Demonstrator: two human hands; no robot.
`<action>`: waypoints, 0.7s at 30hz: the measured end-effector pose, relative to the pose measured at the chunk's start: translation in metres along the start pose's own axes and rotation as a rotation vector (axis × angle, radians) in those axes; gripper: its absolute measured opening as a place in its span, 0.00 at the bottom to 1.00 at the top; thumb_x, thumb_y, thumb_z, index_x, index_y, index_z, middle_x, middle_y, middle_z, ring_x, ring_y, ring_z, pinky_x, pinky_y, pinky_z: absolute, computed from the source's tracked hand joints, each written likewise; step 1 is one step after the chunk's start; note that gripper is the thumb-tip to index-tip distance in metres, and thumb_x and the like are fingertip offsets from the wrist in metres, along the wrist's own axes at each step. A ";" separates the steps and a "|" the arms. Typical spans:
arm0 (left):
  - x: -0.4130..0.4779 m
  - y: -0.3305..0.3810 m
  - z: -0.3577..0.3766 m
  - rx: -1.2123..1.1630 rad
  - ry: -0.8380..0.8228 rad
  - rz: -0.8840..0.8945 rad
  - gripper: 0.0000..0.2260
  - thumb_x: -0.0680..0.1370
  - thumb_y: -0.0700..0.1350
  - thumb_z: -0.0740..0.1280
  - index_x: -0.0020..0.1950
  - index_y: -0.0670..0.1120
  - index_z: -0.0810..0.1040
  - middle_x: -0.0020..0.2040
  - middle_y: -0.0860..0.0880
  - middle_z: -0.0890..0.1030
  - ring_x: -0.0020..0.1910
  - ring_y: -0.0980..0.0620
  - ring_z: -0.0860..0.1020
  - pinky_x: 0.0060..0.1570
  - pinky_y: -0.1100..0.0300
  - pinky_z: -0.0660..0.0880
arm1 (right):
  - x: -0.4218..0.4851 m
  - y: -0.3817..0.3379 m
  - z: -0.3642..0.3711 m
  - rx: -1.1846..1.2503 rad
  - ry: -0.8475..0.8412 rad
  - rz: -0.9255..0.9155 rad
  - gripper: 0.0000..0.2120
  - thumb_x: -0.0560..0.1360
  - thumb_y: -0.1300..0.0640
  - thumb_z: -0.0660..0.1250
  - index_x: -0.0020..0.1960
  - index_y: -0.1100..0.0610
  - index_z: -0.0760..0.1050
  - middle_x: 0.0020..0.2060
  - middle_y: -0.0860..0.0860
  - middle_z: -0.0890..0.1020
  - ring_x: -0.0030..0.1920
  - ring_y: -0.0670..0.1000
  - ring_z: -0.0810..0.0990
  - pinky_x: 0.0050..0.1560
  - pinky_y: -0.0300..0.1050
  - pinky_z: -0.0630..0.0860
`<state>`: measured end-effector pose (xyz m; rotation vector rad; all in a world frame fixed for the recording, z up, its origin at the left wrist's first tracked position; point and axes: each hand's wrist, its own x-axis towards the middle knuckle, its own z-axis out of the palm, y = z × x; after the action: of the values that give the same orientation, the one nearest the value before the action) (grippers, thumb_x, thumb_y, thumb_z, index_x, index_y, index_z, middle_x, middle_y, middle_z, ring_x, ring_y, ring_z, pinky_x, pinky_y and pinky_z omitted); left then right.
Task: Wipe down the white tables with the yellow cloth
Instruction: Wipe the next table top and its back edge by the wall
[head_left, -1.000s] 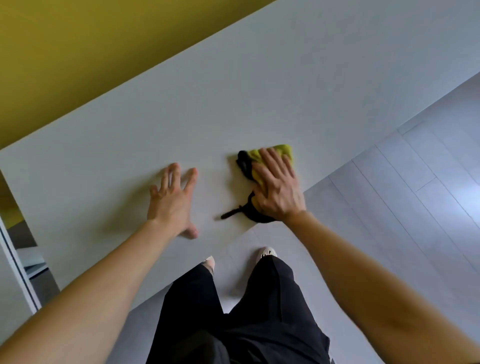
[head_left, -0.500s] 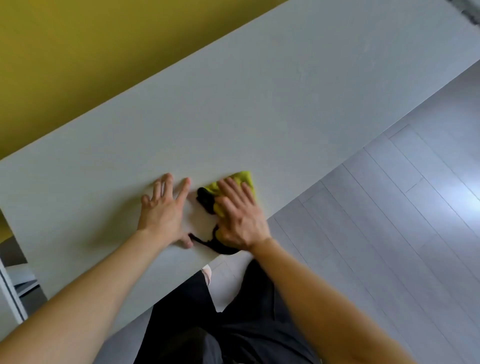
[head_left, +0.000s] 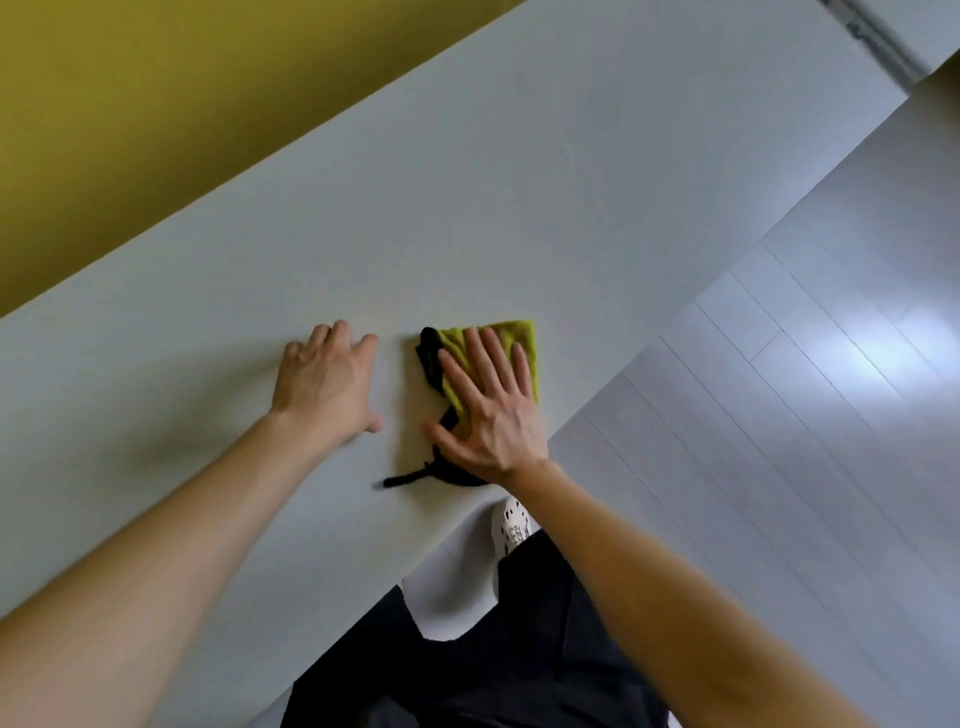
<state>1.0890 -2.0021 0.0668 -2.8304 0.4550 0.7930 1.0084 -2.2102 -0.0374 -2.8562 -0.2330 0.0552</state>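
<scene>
A folded yellow cloth (head_left: 511, 332) with a black edge and a trailing black strap lies on the white table (head_left: 519, 182), close to the near edge. My right hand (head_left: 488, 405) presses flat on the cloth with straight, spread fingers, covering most of it. My left hand (head_left: 324, 382) rests palm down on the bare tabletop just left of the cloth, with a narrow gap between them.
A yellow wall (head_left: 156, 104) runs along the table's far side. Grey plank floor (head_left: 805, 389) lies to the right of the table's near edge. My black trousers (head_left: 493, 649) and a white shoe (head_left: 511, 522) stand against that edge.
My right hand slid the cloth left toward my left hand, then back a little to the right along the near edge. My left hand stayed flat on the table.
</scene>
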 end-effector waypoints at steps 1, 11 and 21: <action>0.011 0.003 -0.007 0.003 -0.009 0.012 0.48 0.67 0.65 0.83 0.80 0.52 0.64 0.73 0.45 0.69 0.72 0.43 0.70 0.68 0.45 0.73 | -0.002 -0.003 0.002 0.016 0.000 -0.041 0.41 0.80 0.29 0.64 0.86 0.48 0.63 0.88 0.55 0.56 0.88 0.57 0.48 0.86 0.67 0.47; 0.095 0.091 -0.059 -0.192 -0.014 -0.044 0.65 0.62 0.67 0.85 0.87 0.55 0.47 0.86 0.42 0.47 0.86 0.41 0.50 0.77 0.39 0.66 | 0.076 0.256 -0.071 -0.019 0.044 0.223 0.41 0.78 0.31 0.65 0.86 0.46 0.62 0.87 0.52 0.58 0.88 0.55 0.52 0.85 0.65 0.54; 0.127 0.094 -0.051 -0.199 -0.089 -0.213 0.70 0.63 0.69 0.83 0.88 0.59 0.36 0.88 0.48 0.33 0.88 0.41 0.37 0.80 0.29 0.59 | 0.046 0.161 -0.043 0.017 -0.167 -0.453 0.41 0.81 0.30 0.64 0.88 0.47 0.59 0.88 0.56 0.53 0.88 0.61 0.47 0.84 0.72 0.51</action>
<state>1.1854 -2.1335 0.0355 -2.9407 0.0614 0.9624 1.0809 -2.3669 -0.0407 -2.7100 -0.8979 0.2029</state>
